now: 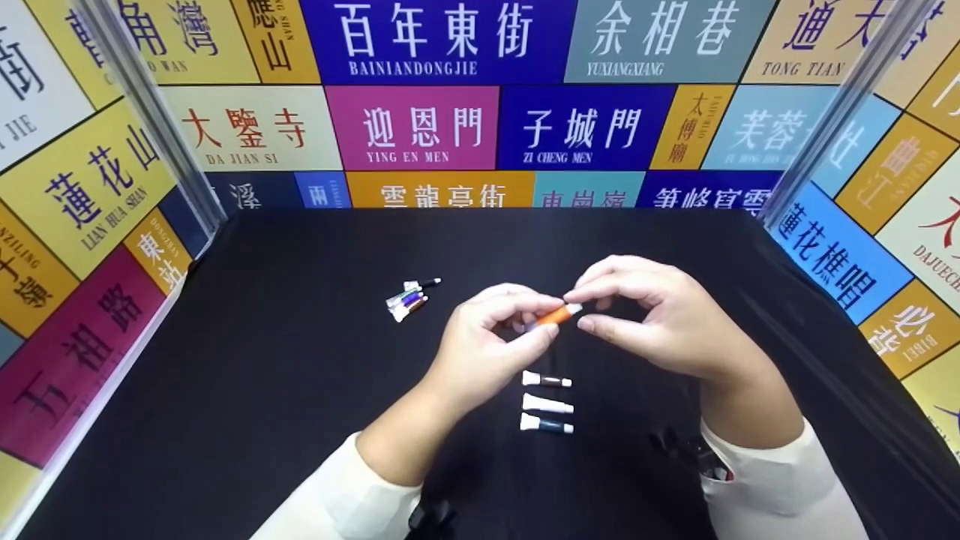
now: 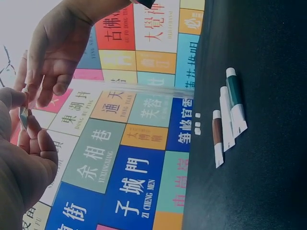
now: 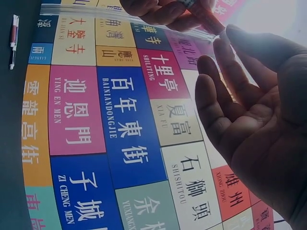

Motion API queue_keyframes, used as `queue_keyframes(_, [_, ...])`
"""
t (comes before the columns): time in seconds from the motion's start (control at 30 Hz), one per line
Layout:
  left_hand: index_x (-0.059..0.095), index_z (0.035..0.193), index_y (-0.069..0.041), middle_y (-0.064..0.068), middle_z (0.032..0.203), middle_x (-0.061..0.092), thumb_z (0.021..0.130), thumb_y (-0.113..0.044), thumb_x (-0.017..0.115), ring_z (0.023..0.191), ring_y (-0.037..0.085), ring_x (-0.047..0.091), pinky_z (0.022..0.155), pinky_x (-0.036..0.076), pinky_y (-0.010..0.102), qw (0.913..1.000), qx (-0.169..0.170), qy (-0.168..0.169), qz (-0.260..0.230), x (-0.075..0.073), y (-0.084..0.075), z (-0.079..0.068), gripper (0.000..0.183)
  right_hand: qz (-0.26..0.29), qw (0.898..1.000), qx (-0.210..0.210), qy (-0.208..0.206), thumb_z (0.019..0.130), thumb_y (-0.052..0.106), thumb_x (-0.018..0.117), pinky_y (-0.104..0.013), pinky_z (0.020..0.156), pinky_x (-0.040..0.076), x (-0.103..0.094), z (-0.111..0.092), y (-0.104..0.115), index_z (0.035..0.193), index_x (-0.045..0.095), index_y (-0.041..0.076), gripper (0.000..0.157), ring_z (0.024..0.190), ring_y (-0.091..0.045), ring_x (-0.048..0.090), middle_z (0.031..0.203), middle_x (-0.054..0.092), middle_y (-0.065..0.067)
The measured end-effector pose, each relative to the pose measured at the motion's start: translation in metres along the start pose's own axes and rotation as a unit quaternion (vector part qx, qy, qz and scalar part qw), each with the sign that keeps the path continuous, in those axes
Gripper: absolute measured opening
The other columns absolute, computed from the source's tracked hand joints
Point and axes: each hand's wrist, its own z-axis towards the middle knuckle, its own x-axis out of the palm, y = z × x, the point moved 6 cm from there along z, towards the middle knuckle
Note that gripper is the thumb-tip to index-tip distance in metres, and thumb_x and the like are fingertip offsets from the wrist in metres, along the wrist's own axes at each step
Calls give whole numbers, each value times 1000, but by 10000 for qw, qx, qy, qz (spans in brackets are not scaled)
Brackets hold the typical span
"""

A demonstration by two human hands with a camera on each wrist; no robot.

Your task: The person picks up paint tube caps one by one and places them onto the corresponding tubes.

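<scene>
Thumb and fingers of my left hand (image 1: 487,337) pinch an orange paint tube (image 1: 553,315) above the table, its white cap end tilted up to the right. My right hand (image 1: 660,315) is at that cap end, fingertips close around it. In the head view a small gap shows between thumb and cap; in the right wrist view the right hand (image 3: 254,105) has its other fingers loosely bent. Below the hands lie a brown paint tube (image 1: 547,380), a white paint tube (image 1: 547,405) and a dark green paint tube (image 1: 547,424), in a row.
Several small paint tubes (image 1: 407,300) lie bunched left of the hands. A black cloth (image 1: 300,420) covers the table. Panels with printed place names (image 1: 420,127) and metal posts (image 1: 154,112) enclose the back and sides. Small white pieces (image 2: 197,124) lie near the far edge.
</scene>
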Motion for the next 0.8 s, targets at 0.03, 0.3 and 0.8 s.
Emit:
queue_keyframes(0.03, [84,113,-11,1,104,78,92,-8,81,86,14,65,77,56,23,10000,5,9,5,0,0,0,21,3,10000,-14,-20,89,4,85,-17,81,51,0,0,0,113,83,19,28,93,-13,67,107,77,3])
queue_keyframes(0.3, [84,113,-11,2,102,77,92,-9,81,85,13,64,76,55,23,9999,63,52,85,1,-1,1,21,-5,9998,-54,-171,92,6,83,-16,79,53,2,3,1,105,84,21,20,89,-9,68,98,79,5])
queue_keyframes(0.8, [84,114,-11,2,103,79,91,-12,85,87,12,66,78,58,24,9991,55,176,373,0,1,2,23,-561,9983,-5,-126,94,13,82,-15,81,52,6,4,-2,103,82,21,12,88,-6,68,97,77,11])
